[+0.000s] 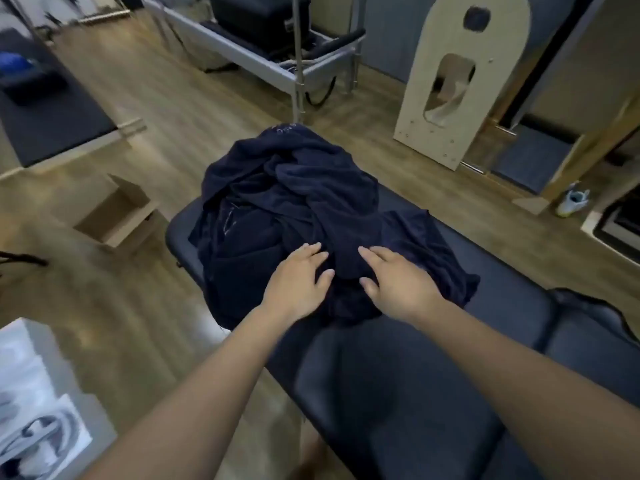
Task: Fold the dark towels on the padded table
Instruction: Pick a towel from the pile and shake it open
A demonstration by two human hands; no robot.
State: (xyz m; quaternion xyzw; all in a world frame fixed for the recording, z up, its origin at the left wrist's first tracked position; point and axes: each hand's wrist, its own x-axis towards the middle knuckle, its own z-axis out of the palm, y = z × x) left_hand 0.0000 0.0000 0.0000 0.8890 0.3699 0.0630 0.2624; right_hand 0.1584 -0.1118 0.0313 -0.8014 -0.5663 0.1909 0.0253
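Observation:
A crumpled heap of dark navy towels [294,199] lies on the far end of the black padded table [398,375]. Part of the heap spreads flat toward the right edge of the table. My left hand [298,282] rests on the near side of the heap with its fingers straight. My right hand [398,278] lies beside it on the same cloth, fingers extended and thumb spread. The two hands are a short gap apart, and neither grips a fold.
An open cardboard box [117,213] sits on the wooden floor left of the table. A metal-framed exercise bed [263,53] stands behind, a pale wooden arched panel [460,81] at back right, a white box [38,403] near left.

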